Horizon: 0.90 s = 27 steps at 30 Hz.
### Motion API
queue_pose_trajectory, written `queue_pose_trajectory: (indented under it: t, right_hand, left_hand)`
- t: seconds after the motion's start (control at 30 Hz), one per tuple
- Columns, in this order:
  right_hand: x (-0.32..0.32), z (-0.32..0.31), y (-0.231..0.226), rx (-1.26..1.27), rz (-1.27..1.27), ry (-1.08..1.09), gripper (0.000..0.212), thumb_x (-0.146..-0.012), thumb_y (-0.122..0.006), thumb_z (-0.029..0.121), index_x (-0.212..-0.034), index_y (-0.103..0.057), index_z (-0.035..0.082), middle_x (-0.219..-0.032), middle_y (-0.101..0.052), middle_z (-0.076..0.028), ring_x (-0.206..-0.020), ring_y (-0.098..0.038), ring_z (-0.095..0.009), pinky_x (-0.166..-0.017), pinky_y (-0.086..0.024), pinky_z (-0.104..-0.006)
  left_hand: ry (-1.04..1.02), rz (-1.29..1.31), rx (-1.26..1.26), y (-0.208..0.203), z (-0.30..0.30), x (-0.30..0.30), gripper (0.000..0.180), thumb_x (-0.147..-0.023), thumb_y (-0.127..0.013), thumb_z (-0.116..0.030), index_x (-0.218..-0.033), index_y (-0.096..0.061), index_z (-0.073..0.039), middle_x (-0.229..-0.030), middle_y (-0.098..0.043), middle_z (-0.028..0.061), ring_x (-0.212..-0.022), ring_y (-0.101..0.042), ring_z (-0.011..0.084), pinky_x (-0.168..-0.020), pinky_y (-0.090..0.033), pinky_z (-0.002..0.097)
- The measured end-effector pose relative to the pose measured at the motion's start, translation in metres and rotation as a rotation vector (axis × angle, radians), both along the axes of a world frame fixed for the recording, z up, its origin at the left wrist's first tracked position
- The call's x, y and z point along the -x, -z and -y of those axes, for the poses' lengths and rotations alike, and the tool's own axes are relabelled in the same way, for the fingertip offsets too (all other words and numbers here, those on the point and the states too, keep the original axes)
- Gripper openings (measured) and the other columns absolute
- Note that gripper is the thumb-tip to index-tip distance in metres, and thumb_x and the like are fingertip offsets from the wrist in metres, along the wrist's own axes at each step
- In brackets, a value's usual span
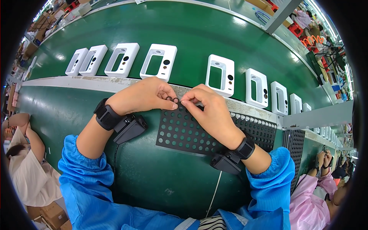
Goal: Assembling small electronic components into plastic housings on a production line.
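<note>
Fingers of the left hand and the right hand pinch small dark rings together just above the perforated black tray, at its far edge, keeping them within reach of its holes; white housings line the belt beyond.

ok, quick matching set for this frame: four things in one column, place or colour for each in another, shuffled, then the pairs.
Things:
1. small black rings
2. black perforated sheet
3. white housings
4. blue sleeves

Place or colour:
A. in a row on the green belt beyond the hands
B. pinched between the fingertips of left hand and right hand
C. on the person's forearms
D. flat on the green mat under the hands

Pairs: 1-B, 2-D, 3-A, 4-C
</note>
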State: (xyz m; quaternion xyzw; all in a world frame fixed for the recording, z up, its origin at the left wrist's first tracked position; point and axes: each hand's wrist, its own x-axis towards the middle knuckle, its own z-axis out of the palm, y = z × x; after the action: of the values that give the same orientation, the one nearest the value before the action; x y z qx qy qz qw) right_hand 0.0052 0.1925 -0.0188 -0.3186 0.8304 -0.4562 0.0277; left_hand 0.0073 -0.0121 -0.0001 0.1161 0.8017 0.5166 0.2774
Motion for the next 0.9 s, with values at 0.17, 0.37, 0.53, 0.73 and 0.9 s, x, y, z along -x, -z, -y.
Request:
queue_pose_trajectory:
  t: [0.17, 0.37, 0.53, 0.73, 0.9]
  right_hand:
    - [0.0, 0.001, -0.001, 0.005, 0.022, 0.003, 0.007, -0.08, -0.063, 0.006, -0.086, -0.063, 0.001, -0.085, -0.059, -0.008, -0.074, -0.06, -0.018, -0.063, -0.049, -0.0266]
    - [0.001, 0.0, -0.001, -0.004, -0.031, 0.006, 0.007, -0.081, -0.062, 0.006, -0.086, -0.061, 0.001, -0.085, -0.059, -0.008, -0.076, -0.06, -0.018, -0.063, -0.047, -0.0274]
    - [0.005, 0.0, 0.002, 0.024, -0.077, 0.044, 0.007, -0.081, -0.062, 0.007, -0.086, -0.061, 0.002, -0.084, -0.058, -0.007, -0.073, -0.058, -0.018, -0.06, -0.044, -0.0259]
    - [0.027, -0.003, -0.005, 0.046, -0.088, 0.106, 0.008, -0.082, -0.062, 0.01, -0.085, -0.062, 0.003, -0.084, -0.059, -0.005, -0.07, -0.055, -0.013, -0.057, -0.04, -0.0236]
    - [0.044, 0.004, -0.005, 0.064, 0.002, 0.165, 0.013, -0.083, -0.062, 0.015, -0.085, -0.062, 0.002, -0.086, -0.059, -0.003, -0.069, -0.052, -0.01, -0.058, -0.039, -0.0232]
  left_hand:
    - [0.008, 0.018, -0.029, 0.003, 0.002, 0.0, 0.016, -0.08, -0.068, -0.012, -0.09, -0.064, 0.0, -0.077, -0.062, -0.0014, -0.07, -0.052, 0.0032, -0.064, -0.043, 0.0191]
    - [0.005, 0.044, -0.024, 0.001, 0.001, 0.001, 0.015, -0.08, -0.067, -0.011, -0.09, -0.064, 0.0, -0.078, -0.062, -0.0014, -0.071, -0.053, 0.0034, -0.066, -0.043, 0.0191]
    - [0.008, 0.047, -0.036, 0.004, 0.0, 0.002, 0.015, -0.08, -0.067, -0.011, -0.089, -0.064, 0.001, -0.078, -0.062, -0.0013, -0.071, -0.054, 0.0034, -0.066, -0.043, 0.0189]
    - [0.01, 0.023, -0.004, 0.002, -0.001, 0.001, 0.015, -0.08, -0.068, -0.011, -0.088, -0.064, 0.001, -0.076, -0.063, -0.0014, -0.07, -0.054, 0.0036, -0.066, -0.043, 0.0194]
    - [0.021, 0.009, 0.025, 0.0, -0.001, 0.001, 0.015, -0.08, -0.068, -0.012, -0.087, -0.064, 0.0, -0.075, -0.063, -0.0012, -0.07, -0.055, 0.0038, -0.067, -0.044, 0.0197]
